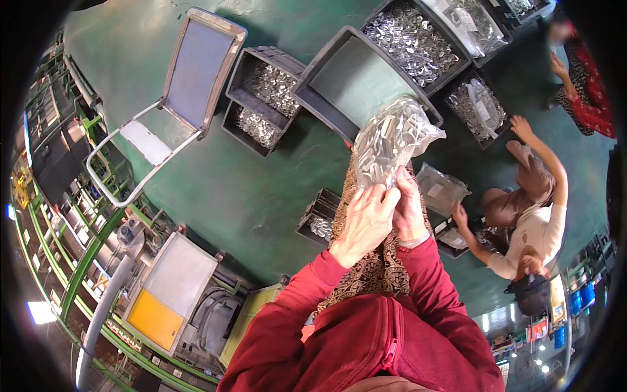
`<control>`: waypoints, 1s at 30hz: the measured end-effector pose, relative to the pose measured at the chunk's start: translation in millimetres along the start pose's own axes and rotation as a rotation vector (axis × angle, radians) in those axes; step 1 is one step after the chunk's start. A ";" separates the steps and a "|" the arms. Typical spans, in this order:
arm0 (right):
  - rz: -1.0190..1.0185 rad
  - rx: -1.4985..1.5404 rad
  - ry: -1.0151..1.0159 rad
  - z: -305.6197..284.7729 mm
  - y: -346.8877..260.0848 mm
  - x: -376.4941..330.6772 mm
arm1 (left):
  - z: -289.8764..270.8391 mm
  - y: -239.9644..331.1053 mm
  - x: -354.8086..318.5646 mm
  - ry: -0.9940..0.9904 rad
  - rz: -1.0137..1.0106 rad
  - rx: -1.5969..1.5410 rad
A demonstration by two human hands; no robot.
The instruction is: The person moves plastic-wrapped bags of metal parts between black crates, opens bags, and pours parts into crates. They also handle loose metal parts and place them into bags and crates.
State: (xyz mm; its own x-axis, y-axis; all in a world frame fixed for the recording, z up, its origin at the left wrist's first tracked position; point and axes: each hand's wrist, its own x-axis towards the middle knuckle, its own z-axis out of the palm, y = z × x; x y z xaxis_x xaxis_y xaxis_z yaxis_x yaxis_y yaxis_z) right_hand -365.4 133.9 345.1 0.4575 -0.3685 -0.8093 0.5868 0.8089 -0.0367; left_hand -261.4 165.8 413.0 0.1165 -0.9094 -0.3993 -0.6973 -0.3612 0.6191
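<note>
A clear plastic bag (395, 134) full of small shiny metal parts lies over my lap and the near rim of an empty-looking grey crate (356, 78). My left hand (366, 219) is closed with its fingers bunched at the gathered neck of the bag. Right beside it, my right hand (408, 206) pinches the same neck, thumb pointing away from me. Both hands touch each other there. The end of the bag's neck is hidden by my fingers.
Crates of metal parts (411, 39) stand beyond and right; stacked bins (268, 91) sit left of the grey crate. A chair (196, 72) stands far left. A co-worker (535, 222) crouches at right near another clear bag (441, 189); another person (584, 85) is farther off.
</note>
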 end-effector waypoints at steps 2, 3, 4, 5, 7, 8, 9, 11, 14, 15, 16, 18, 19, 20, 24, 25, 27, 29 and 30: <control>0.028 0.030 -0.023 -3.9 1.8 8.9 | 1.0 -7.1 4.1 0.043 0.051 -0.085; 0.030 0.058 0.000 -4.3 6.8 11.1 | 1.2 -15.2 1.1 0.020 0.045 -0.137; 0.042 0.079 0.013 -11.2 9.4 17.3 | 1.5 -21.4 2.5 0.039 -0.064 -0.318; 0.054 0.100 0.028 -22.6 12.8 23.8 | -0.8 -26.1 3.9 0.052 -0.175 -0.501; 0.060 0.131 -0.021 -41.2 19.1 34.8 | 1.0 -45.5 8.8 0.170 -0.299 -0.644; 0.069 0.166 -0.094 -45.5 17.8 37.1 | -5.5 -48.6 14.8 0.128 -0.299 -0.627; 0.073 0.203 -0.167 -49.2 15.9 39.4 | -6.0 -53.5 23.2 0.097 -0.123 -0.445; -0.001 0.095 -0.062 -18.0 7.5 29.3 | -4.7 -64.9 32.1 0.023 0.019 -0.285; -0.125 -0.100 0.007 3.6 18.7 15.6 | -10.4 -56.2 38.5 -0.094 -0.276 -0.519; -0.193 -0.393 -0.010 19.7 15.3 9.0 | -8.3 -69.8 31.8 -0.092 -0.315 -0.640; -0.283 -0.678 0.007 34.4 10.1 0.5 | -4.2 -81.7 27.2 -0.105 -0.344 -0.764; -0.335 -0.705 0.080 17.5 24.8 9.4 | 3.2 -100.5 22.3 -0.164 -0.359 -0.826; -0.333 -0.525 0.174 16.3 28.1 11.8 | -0.9 -86.0 30.3 -0.195 -0.395 -0.833; -0.335 -0.561 0.274 17.3 23.4 11.3 | -3.1 -82.5 33.3 -0.223 -0.428 -0.821; -0.727 -0.905 0.375 24.0 22.3 2.1 | -5.1 -69.7 44.9 -0.240 -0.310 -0.451; -0.819 -0.964 0.392 27.7 29.4 5.8 | -8.3 -66.4 46.5 -0.226 -0.284 -0.351; -0.999 -1.132 0.412 31.0 36.3 10.8 | -7.7 -61.0 42.9 -0.129 -0.132 -0.204; -1.050 -1.121 0.430 34.3 42.0 13.7 | -1.3 -70.1 38.9 -0.041 -0.105 -0.210; -1.075 -1.117 0.436 37.0 44.7 16.2 | -3.2 -71.3 34.3 -0.021 -0.053 -0.104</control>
State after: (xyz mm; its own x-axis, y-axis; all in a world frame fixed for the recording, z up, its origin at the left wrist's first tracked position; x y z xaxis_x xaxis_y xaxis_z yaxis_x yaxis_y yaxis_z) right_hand -307.0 147.1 352.1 -0.1548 -0.9637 -0.2177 -0.3512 0.2596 -0.8996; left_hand -205.4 159.7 357.3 0.1360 -0.8843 -0.4467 -0.6132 -0.4293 0.6631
